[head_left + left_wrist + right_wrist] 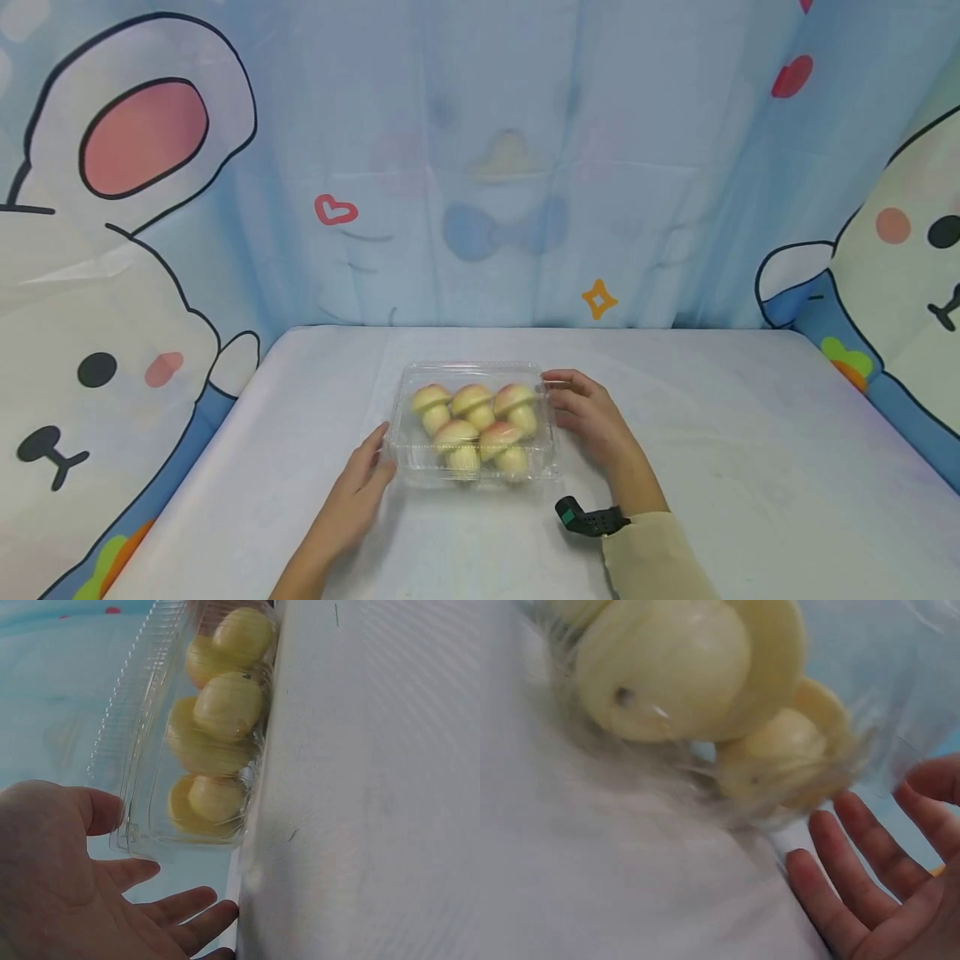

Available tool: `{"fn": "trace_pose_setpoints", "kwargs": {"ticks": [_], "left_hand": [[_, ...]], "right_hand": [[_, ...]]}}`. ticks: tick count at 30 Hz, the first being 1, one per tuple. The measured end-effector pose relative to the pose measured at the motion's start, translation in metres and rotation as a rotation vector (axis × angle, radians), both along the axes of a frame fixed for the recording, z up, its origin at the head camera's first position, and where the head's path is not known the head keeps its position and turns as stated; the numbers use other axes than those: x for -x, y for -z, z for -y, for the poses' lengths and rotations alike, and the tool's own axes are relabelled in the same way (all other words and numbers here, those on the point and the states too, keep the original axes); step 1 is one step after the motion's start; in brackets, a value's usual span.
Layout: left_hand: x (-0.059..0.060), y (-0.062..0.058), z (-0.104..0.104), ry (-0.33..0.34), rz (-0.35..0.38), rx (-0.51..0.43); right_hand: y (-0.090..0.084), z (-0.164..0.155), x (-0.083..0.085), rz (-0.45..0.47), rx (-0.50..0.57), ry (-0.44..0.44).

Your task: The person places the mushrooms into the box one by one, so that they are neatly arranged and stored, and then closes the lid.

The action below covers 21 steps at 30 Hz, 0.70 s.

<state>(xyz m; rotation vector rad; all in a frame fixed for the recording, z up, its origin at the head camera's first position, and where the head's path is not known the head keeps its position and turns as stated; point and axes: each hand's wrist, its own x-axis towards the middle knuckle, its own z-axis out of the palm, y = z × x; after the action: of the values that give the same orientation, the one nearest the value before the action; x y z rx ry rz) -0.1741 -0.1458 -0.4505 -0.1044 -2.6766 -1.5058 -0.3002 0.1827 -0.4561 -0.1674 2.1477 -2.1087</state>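
Flanking clear clamshell box [474, 422] from head view: left hand [358, 487] at near-left corner, right hand [592, 414] on far-right edge, fingers loose, no real grip. Five mushroom buns [474, 427] inside, box mid-table [750, 467].

Left wrist: palm [67, 892] wide, thumb just touching box corner [127, 836].

Right wrist: fingers [855, 877] spread beside box wall, buns [675, 667] close.

Risk, imo: squeezing flimsy plastic could pop lid or squash buns.

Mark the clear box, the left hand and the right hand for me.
clear box [420, 454]: head view, bare front-left wall.
left hand [358, 487]: head view, back of the hand.
right hand [592, 412]: head view, back of the hand.
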Motion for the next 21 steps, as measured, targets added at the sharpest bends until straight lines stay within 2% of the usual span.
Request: {"fn": "trace_pose_setpoints", "kwargs": {"ticks": [5, 11, 16, 21], "left_hand": [[0.0, -0.001, 0.0, -0.014, 0.007, 0.019], [-0.001, -0.001, 0.001, -0.035, -0.005, 0.053], [-0.001, 0.0, 0.001, -0.021, -0.033, 0.057], [-0.001, 0.0, 0.001, -0.019, -0.013, 0.029]], "right_hand": [[-0.007, -0.012, -0.004, -0.006, -0.061, -0.147], [-0.016, -0.022, -0.011, 0.026, -0.171, -0.228], [-0.029, -0.03, -0.022, 0.112, -0.306, -0.314], [-0.046, -0.03, -0.036, 0.204, -0.395, -0.436]]}}
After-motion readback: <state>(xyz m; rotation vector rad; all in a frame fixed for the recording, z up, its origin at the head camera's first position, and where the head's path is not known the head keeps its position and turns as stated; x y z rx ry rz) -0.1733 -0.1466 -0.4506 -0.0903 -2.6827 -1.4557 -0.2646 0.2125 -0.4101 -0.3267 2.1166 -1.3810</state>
